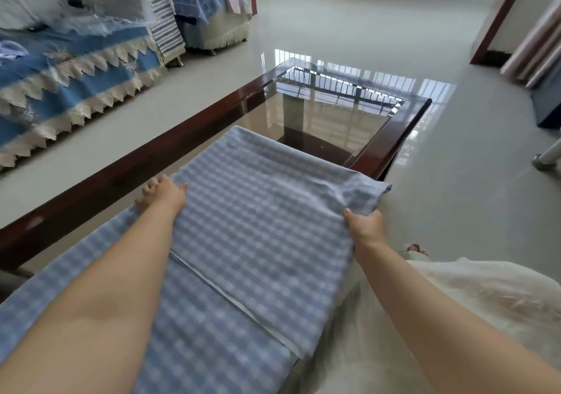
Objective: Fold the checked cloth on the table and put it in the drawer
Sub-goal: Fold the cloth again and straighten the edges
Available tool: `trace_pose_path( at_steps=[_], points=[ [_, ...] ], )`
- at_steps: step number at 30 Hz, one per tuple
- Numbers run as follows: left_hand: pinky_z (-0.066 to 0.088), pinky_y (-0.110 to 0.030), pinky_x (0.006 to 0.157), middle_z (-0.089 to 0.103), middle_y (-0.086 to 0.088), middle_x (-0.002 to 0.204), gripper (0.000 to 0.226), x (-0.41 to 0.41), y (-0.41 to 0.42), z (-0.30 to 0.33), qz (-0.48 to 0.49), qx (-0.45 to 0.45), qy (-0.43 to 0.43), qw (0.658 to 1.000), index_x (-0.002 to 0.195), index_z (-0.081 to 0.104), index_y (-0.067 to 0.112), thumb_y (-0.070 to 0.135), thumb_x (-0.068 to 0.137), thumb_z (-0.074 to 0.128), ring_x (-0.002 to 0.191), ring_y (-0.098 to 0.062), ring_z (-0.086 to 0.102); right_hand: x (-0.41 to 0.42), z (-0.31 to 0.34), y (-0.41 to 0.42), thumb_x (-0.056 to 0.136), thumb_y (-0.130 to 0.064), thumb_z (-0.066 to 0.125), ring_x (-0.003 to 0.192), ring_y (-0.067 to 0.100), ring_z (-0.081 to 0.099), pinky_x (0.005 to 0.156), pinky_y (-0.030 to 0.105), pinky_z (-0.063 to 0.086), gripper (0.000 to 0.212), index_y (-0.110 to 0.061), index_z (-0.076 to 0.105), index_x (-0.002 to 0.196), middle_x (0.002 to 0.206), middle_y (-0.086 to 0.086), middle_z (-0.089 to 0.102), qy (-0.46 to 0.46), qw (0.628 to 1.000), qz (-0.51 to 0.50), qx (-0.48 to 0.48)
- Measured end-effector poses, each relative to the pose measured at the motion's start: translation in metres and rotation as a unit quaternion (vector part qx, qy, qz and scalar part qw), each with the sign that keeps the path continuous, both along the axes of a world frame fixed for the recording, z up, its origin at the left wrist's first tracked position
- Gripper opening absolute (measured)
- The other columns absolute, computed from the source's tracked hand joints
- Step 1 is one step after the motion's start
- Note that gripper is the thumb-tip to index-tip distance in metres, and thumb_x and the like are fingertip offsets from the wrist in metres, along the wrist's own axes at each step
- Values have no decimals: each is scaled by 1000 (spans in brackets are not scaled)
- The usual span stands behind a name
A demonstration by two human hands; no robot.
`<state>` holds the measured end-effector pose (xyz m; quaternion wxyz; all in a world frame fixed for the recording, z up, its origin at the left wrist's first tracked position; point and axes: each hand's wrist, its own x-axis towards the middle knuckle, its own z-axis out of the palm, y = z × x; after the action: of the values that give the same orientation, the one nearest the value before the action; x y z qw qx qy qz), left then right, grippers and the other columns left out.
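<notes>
A blue and white checked cloth (pixel 258 220) lies spread along the glass-topped table (pixel 391 147), one layer folded over another, with a white hem running diagonally across it. My left hand (pixel 164 193) grips the folded layer's left edge near the table's left rail. On the other side, my right hand (pixel 364 226) pinches the cloth's edge where it hangs past the table's side. No drawer is in view.
The table has a dark red wooden frame and a bare glass end beyond the cloth. A sofa with blue covers and lace trim (pixel 60 84) stands to the left. Glossy pale floor tiles (pixel 364 29) surround the table. A dark doorframe (pixel 498 20) is at the far right.
</notes>
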<state>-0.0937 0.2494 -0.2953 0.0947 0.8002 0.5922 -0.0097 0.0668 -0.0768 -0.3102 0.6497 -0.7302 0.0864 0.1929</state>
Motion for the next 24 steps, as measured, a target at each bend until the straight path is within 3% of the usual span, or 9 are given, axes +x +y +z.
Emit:
trace_pose_path(
  at_steps=[5, 8, 11, 14, 18, 19, 21, 24],
  points=[
    [31, -50, 105, 41, -21, 141, 75, 10, 25, 8, 4, -33, 36, 999, 139, 35, 3, 54, 88, 54, 130, -39, 37, 4, 0, 11, 87, -5, 61, 95, 27, 62, 79, 29, 46, 33, -1, 59, 120, 107, 10, 64, -37, 999, -14, -37],
    [38, -50, 102, 52, -21, 131, 67, 17, 41, 6, -13, -70, 36, 997, 130, 47, 1, 52, 88, 55, 123, -42, 47, 9, 6, 15, 87, -3, 60, 89, 23, 59, 77, 27, 45, 30, -2, 61, 117, 101, 7, 63, -64, 998, -15, -21],
    [38, -50, 97, 51, -21, 129, 55, 27, 38, 4, -21, -18, 9, 1000, 125, 51, 4, 46, 91, 54, 118, -42, 49, 25, 13, 21, 87, -4, 62, 84, 21, 61, 75, 27, 45, 27, -4, 62, 114, 93, 1, 63, -80, 997, -6, -1],
    [37, -49, 95, 50, -22, 124, 44, 51, 34, 12, -45, 68, -62, 995, 118, 55, 5, 40, 92, 55, 113, -44, 50, 59, 29, 33, 85, -6, 65, 77, 16, 59, 72, 26, 45, 27, -7, 62, 112, 87, -2, 62, -104, 995, -6, 13],
    [39, -47, 95, 55, -28, 118, 39, 121, 46, 48, -91, 148, -211, 962, 110, 59, 1, 31, 86, 64, 110, -45, 51, 139, 68, 56, 87, -16, 64, 91, 16, 57, 64, 14, 44, 39, -6, 55, 123, 104, 4, 62, -164, 985, -55, -7],
    [39, -48, 97, 53, -28, 122, 43, 140, 48, 59, -94, 149, -239, 955, 115, 56, 0, 30, 86, 64, 113, -45, 49, 159, 75, 60, 87, -21, 65, 100, 18, 57, 74, 13, 46, 51, -6, 47, 132, 115, 4, 58, -156, 986, -58, 0],
    [32, -48, 105, 39, -26, 138, 61, 170, 45, 69, -120, 137, -210, 961, 134, 40, 2, 31, 86, 65, 124, -43, 39, 188, 75, 62, 83, -32, 70, 119, 25, 50, 100, 30, 43, 76, -4, 29, 140, 132, 7, 48, -91, 995, -42, -25],
    [21, -49, 113, 20, -19, 153, 78, 193, 19, 42, -214, 117, -57, 968, 148, 18, 10, 45, 89, 56, 138, -37, 22, 185, 43, 50, 80, -32, 72, 119, 30, 51, 99, 39, 44, 74, -1, 33, 135, 132, 11, 48, -8, 986, 10, -167]
  ],
)
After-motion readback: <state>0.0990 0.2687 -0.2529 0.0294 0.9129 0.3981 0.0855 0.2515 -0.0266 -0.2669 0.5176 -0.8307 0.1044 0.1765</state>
